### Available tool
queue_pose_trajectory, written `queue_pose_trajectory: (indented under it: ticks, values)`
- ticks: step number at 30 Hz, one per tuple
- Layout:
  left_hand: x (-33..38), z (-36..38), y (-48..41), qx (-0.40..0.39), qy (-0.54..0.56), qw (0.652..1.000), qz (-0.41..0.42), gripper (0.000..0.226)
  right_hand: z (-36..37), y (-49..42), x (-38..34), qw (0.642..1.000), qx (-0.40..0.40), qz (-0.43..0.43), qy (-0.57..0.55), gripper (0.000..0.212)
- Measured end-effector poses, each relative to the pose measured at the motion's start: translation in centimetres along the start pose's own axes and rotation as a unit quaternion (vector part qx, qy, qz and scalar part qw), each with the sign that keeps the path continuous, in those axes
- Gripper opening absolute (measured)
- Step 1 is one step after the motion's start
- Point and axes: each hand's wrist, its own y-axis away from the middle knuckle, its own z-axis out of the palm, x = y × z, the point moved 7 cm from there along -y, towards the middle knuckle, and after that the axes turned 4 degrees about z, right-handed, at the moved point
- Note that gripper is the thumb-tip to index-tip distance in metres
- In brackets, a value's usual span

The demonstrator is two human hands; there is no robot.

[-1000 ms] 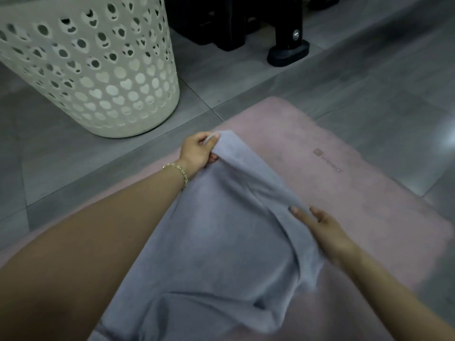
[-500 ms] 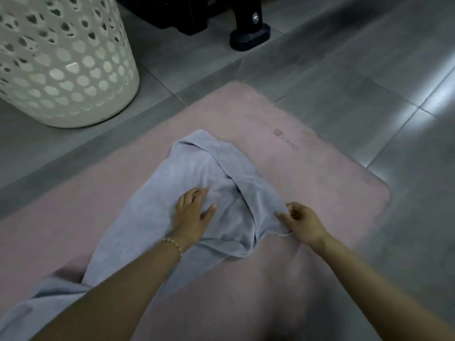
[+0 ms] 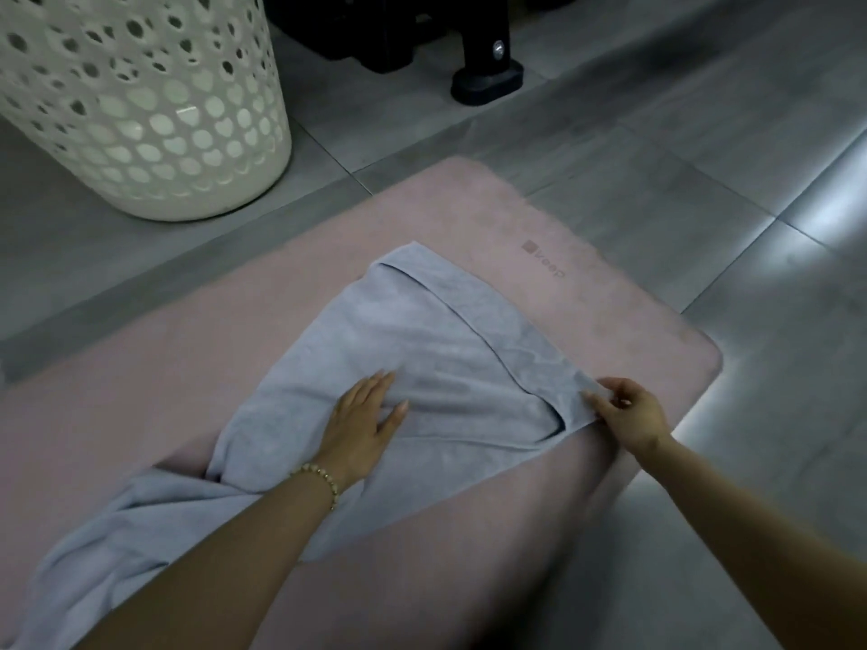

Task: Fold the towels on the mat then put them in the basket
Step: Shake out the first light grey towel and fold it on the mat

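A light grey towel lies rumpled on the pink mat, one edge folded over along its right side. My left hand lies flat on the middle of the towel, fingers straight and pressing it down. My right hand pinches the towel's right corner at the end of the folded edge. The towel's near end trails toward the bottom left, partly hidden under my left forearm. The white perforated basket stands on the floor at the upper left, beyond the mat.
Grey floor tiles surround the mat. A black piece of furniture with a foot stands at the top centre, just right of the basket. A bright reflection lies on the floor at the right.
My left hand let go of the raised towel corner and came down flat on the towel. The towel now lies on the mat, and my right hand has pulled its corner to the right.
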Motion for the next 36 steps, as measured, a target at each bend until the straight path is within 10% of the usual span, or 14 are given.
queue_pose_trajectory:
  ticks: [3,7,19,31,36]
  values:
    - [-0.1,-1.5,3.3,-0.002,0.001,1.000,-0.031,0.067,0.9,1.3,-2.0,0.991,0.003,-0.065,0.116,0.050]
    - [-0.6,-6.8,9.7,-0.005,-0.014,0.997,-0.082,0.103,3.6,5.3,-6.3,0.975,-0.071,-0.118,0.174,0.053]
    - [-3.9,-22.4,27.5,0.023,-0.019,0.963,-0.267,0.057,14.1,21.8,-19.7,0.867,-0.333,-0.278,0.246,0.053]
    - [-17.0,-16.1,30.9,0.028,0.059,0.945,-0.321,0.053,35.3,30.6,-22.8,0.753,-0.459,-0.320,0.347,0.047]
    - [-22.4,-10.4,32.8,0.098,0.224,0.883,-0.400,0.037,40.4,32.6,-19.7,0.726,-0.479,-0.366,0.332,0.030]
